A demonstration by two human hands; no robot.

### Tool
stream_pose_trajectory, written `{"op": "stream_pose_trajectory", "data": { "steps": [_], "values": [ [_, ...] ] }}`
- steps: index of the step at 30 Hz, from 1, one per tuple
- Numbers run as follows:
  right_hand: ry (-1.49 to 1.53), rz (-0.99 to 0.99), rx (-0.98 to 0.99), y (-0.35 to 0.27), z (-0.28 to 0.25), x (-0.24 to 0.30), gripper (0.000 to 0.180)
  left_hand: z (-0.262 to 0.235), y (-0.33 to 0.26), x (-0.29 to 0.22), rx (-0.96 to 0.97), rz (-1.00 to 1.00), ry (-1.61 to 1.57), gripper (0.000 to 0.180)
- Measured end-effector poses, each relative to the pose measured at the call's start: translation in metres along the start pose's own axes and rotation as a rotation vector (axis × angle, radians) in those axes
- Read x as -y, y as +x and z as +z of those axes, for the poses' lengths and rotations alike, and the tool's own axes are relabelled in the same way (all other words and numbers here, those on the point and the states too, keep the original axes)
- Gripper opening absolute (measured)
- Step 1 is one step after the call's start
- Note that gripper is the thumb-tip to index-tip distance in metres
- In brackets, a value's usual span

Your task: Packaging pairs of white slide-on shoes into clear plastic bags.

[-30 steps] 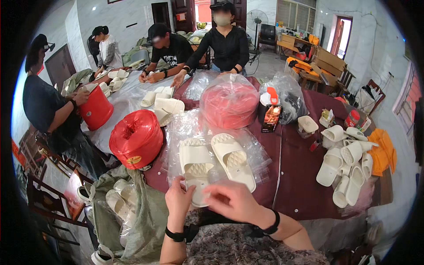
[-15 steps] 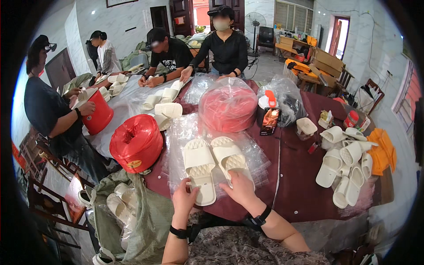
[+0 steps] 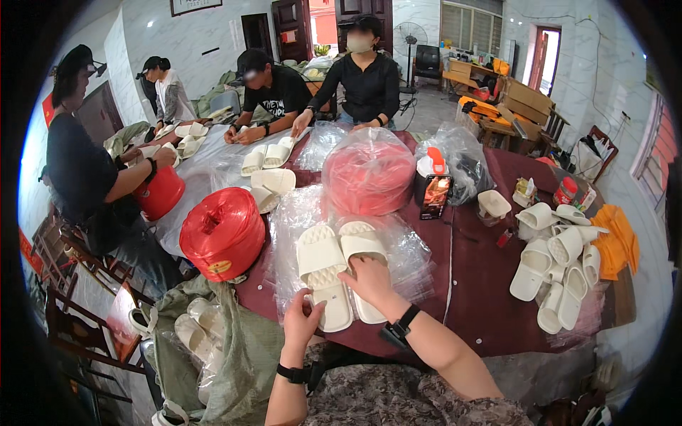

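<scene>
Two cream slippers lie side by side on clear plastic bags (image 3: 413,259), their toes pointing away from me. My left hand (image 3: 302,319) is at the left edge of the left slipper (image 3: 329,302), near its heel. Its thumb and fingers are apart. Across the right slipper (image 3: 368,311) reaches my right hand (image 3: 371,282), fingers spread just below its quilted strap. The thumb side comes close to the inner edge of the left slipper. Whether those fingertips press on the slippers is hard to see.
A red twine roll (image 3: 222,234) stands left, a bagged red roll (image 3: 369,170) ahead. A phone (image 3: 435,197) leans beside a bottle. Loose slippers (image 3: 533,270) are piled right, by orange bags (image 3: 615,245). A green sack (image 3: 245,348) holds slippers at lower left. Several people work around the table.
My right hand has moved up and left from the right slipper's heel side to near its strap. The slippers are closer together. The person at left has lowered a red roll.
</scene>
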State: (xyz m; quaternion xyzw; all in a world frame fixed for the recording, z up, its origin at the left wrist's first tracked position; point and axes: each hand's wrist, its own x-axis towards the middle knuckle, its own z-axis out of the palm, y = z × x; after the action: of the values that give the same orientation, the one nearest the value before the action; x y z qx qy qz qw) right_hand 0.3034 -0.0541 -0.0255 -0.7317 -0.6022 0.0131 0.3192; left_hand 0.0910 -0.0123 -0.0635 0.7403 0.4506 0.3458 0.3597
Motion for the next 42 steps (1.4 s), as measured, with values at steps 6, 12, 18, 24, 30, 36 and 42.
{"op": "stream_pose_trajectory", "data": {
  "steps": [6, 12, 18, 24, 30, 36, 42],
  "values": [
    [-0.222, 0.067, 0.024, 0.018, 0.013, 0.005, 0.053, -0.007, -0.001, -0.006, 0.06, -0.006, -0.041, 0.047],
    [-0.169, 0.063, -0.073, 0.004, 0.0, -0.005, 0.046, -0.002, -0.004, 0.014, -0.009, -0.014, -0.199, 0.051],
    [-0.153, 0.224, 0.015, -0.059, -0.057, -0.024, 0.042, -0.012, -0.01, -0.005, 0.156, 0.103, 0.175, 0.057],
    [0.051, 0.201, -0.278, -0.101, -0.099, -0.075, 0.031, -0.004, -0.005, -0.035, 0.09, 0.32, 0.509, 0.062],
    [0.722, 0.674, -0.443, -0.109, -0.124, -0.101, 0.032, 0.003, 0.009, -0.036, 0.225, 0.613, 0.552, 0.065],
    [0.896, 0.523, -0.458, -0.108, -0.13, -0.074, 0.029, 0.017, -0.015, -0.003, 0.274, 0.541, 0.572, 0.049],
    [0.758, 0.381, -0.338, -0.119, -0.132, -0.063, 0.02, 0.003, -0.045, -0.022, 0.236, 0.441, 0.43, 0.036]
  ]
}}
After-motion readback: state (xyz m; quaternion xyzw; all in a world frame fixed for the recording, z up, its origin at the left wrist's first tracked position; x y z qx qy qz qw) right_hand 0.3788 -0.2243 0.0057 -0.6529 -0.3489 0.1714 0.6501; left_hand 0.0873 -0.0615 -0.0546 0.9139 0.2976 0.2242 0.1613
